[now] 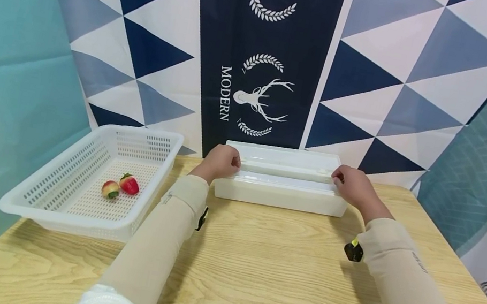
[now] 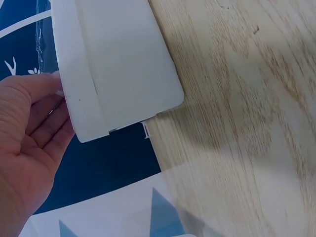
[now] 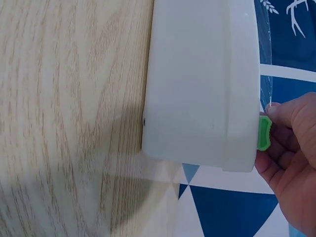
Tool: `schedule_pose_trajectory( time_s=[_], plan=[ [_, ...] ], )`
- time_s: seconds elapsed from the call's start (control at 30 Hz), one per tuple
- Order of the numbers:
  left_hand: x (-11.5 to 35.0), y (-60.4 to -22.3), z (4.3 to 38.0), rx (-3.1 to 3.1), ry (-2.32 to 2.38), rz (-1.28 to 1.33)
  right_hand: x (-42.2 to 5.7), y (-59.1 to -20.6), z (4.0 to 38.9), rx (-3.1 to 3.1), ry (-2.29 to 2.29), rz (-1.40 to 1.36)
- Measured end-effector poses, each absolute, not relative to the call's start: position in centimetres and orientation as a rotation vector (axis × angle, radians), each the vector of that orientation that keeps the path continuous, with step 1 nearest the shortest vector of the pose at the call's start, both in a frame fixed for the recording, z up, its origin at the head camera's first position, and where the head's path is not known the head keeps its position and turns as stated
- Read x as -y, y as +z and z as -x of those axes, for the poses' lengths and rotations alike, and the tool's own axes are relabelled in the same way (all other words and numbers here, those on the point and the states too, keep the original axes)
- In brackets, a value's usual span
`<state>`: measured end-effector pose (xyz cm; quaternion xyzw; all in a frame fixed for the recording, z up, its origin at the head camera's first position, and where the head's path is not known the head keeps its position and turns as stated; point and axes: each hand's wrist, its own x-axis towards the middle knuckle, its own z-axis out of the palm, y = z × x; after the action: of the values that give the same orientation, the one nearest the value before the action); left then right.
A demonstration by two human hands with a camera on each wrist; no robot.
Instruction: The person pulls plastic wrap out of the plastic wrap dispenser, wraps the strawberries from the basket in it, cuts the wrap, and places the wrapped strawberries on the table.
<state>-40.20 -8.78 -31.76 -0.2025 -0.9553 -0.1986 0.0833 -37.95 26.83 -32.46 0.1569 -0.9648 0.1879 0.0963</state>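
Note:
A long white cling film dispenser [image 1: 279,196] stands at the back of the table, its lid raised. Clear cling film [image 3: 266,91] shows along its top in both wrist views. With bent fingers, my left hand [image 1: 220,161] pinches the film at the dispenser's left end; in the left wrist view its fingertips are partly hidden behind the white wall. At the right end, the thumb and fingers of my right hand [image 1: 355,191] pinch the film's other corner. Close to these fingers, a small green piece [image 3: 264,132] sits on the dispenser's edge.
To the left, a white perforated basket [image 1: 86,222] holds two red-and-yellow fruits [image 1: 129,184] with green leafy tops. The wooden table [image 1: 251,273] reaches forward from the dispenser. Behind it hangs a patterned cloth [image 1: 263,68] with blue triangles and deer heads.

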Motion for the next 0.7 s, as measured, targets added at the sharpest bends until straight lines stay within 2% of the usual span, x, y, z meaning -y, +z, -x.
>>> schedule_pose_trajectory(
  time_s=[0.7],
  plan=[
    [8.76,-31.61,40.83,2.843,-0.485,0.623,-26.38,-32.8,38.35,2.752,0.489,-0.468]
  ],
)
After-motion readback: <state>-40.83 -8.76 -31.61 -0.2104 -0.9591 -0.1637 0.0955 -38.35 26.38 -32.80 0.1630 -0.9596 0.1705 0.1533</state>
